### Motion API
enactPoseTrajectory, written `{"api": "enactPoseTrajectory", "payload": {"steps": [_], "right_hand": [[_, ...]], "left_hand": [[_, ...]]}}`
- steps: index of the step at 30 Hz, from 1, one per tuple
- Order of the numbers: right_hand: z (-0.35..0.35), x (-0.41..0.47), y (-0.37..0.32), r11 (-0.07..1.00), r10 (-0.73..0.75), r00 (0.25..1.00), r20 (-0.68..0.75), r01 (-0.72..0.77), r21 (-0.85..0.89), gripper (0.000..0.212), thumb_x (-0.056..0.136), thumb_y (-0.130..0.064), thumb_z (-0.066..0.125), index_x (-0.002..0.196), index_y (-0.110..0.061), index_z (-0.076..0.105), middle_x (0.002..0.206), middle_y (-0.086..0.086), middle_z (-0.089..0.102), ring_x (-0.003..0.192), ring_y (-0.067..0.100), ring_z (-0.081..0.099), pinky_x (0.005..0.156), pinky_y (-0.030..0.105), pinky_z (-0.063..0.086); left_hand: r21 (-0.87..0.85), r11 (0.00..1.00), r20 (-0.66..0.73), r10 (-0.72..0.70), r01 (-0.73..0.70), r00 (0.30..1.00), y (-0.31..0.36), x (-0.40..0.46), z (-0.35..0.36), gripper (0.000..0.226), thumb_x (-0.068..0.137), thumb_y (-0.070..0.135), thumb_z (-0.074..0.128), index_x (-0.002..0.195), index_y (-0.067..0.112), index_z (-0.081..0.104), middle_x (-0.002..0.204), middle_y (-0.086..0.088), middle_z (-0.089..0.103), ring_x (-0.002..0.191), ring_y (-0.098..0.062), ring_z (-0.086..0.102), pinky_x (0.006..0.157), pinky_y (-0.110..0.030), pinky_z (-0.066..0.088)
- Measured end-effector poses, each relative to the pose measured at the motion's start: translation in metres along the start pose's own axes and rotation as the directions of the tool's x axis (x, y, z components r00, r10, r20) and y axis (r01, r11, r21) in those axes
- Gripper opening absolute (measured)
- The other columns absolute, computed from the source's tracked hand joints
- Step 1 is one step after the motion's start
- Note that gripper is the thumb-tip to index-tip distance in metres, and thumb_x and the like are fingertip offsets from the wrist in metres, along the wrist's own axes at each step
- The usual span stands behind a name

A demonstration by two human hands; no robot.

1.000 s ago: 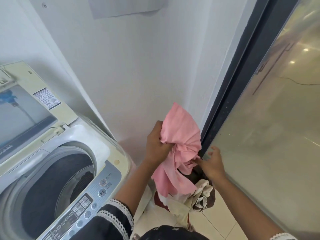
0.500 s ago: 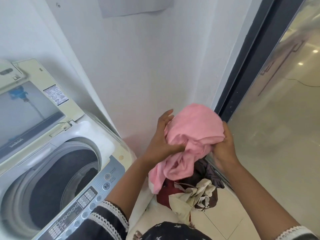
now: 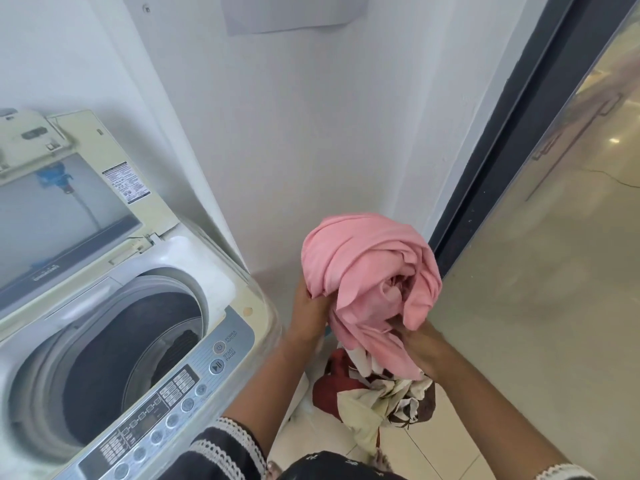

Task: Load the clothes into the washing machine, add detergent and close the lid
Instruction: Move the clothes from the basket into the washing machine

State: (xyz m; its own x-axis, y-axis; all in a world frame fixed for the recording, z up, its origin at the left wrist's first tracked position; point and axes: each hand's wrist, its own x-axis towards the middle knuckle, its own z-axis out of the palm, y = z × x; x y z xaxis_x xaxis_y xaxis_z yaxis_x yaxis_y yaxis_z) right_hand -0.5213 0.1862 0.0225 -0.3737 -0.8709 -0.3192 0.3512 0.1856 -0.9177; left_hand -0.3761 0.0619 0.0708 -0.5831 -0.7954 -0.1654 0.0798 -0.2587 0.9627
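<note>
A bunched pink garment [image 3: 367, 268] is held up in front of me, right of the washing machine [image 3: 221, 271]. My left hand [image 3: 308, 306] grips its left underside. My right hand [image 3: 419, 344] grips its lower right folds. The top-loading machine stands at the left with its lid [image 3: 69, 202] raised and its drum [image 3: 114, 358] open; something dark lies inside. A heap of clothes [image 3: 367, 396], dark red, cream and brown, sits on the floor below the pink garment. No detergent is in view.
The machine's control panel [image 3: 166, 403] faces me at the lower left. A white wall corner [image 3: 294, 150] rises behind. A dark-framed glass door [image 3: 502, 150] runs along the right. Pale floor tiles [image 3: 433, 455] show beside the heap.
Both hands gathered the pink garment into a tighter bundle and lifted it off the heap. My right hand went from reaching toward the heap to gripping the garment's lower folds.
</note>
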Motion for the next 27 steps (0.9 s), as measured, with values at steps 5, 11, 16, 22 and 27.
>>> {"api": "enactPoseTrajectory", "payload": {"steps": [5,11,16,22,27], "right_hand": [[-0.023,-0.005,0.041,0.966,0.256,0.947,-0.193,-0.246,0.073,0.081,0.07,-0.022,0.089,0.14,-0.021,0.048,0.132,0.001,0.063,0.117,0.024,0.06,0.092,0.041,0.051],[-0.001,-0.002,0.086,0.767,0.612,0.771,-0.178,-0.523,0.372,0.073,0.092,-0.071,0.038,0.145,-0.021,0.041,0.133,0.021,0.056,0.116,0.044,0.059,0.087,0.057,0.051],[0.024,0.016,0.07,0.689,0.301,0.951,0.068,-0.266,0.674,0.085,0.092,-0.078,0.023,0.146,-0.017,0.044,0.138,0.023,0.057,0.121,0.048,0.058,0.094,0.065,0.049],[-0.014,0.022,0.017,0.634,0.018,0.986,-0.166,0.117,0.765,0.094,0.072,-0.094,0.037,0.143,-0.034,0.051,0.149,0.007,0.051,0.136,0.034,0.048,0.113,0.057,0.032],[-0.009,0.023,-0.01,0.819,-0.047,0.998,0.033,0.019,0.573,0.084,0.085,-0.074,0.052,0.148,-0.019,0.045,0.147,0.016,0.051,0.129,0.033,0.054,0.104,0.053,0.046]], "left_hand": [[-0.07,0.994,0.003,0.089,-0.089,0.996,0.006,0.009,0.002,0.061,0.069,0.031,0.071,0.127,0.014,0.06,0.125,-0.013,0.067,0.117,-0.032,0.062,0.097,-0.052,0.052],[-0.287,0.958,0.021,0.025,-0.018,0.999,0.023,0.015,0.02,0.024,0.089,0.013,0.057,0.111,0.008,0.064,0.099,-0.009,0.073,0.087,-0.024,0.068,0.074,-0.035,0.055],[-0.407,0.89,0.024,-0.213,0.204,0.977,0.005,0.008,0.01,0.042,0.105,0.017,0.042,0.082,0.016,0.078,0.076,-0.001,0.076,0.071,-0.016,0.072,0.058,-0.024,0.059],[-0.407,0.881,0.099,-0.219,0.24,0.971,-0.018,-0.005,-0.039,0.062,0.033,0.034,0.101,0.083,0.007,0.077,0.078,-0.008,0.075,0.068,-0.018,0.073,0.064,-0.031,0.06],[-0.003,0.988,-0.026,-0.151,0.151,0.988,-0.025,-0.006,-0.076,0.036,0.088,0.009,0.062,0.123,0.016,0.065,0.108,-0.009,0.074,0.098,-0.026,0.071,0.076,-0.037,0.058]]}}
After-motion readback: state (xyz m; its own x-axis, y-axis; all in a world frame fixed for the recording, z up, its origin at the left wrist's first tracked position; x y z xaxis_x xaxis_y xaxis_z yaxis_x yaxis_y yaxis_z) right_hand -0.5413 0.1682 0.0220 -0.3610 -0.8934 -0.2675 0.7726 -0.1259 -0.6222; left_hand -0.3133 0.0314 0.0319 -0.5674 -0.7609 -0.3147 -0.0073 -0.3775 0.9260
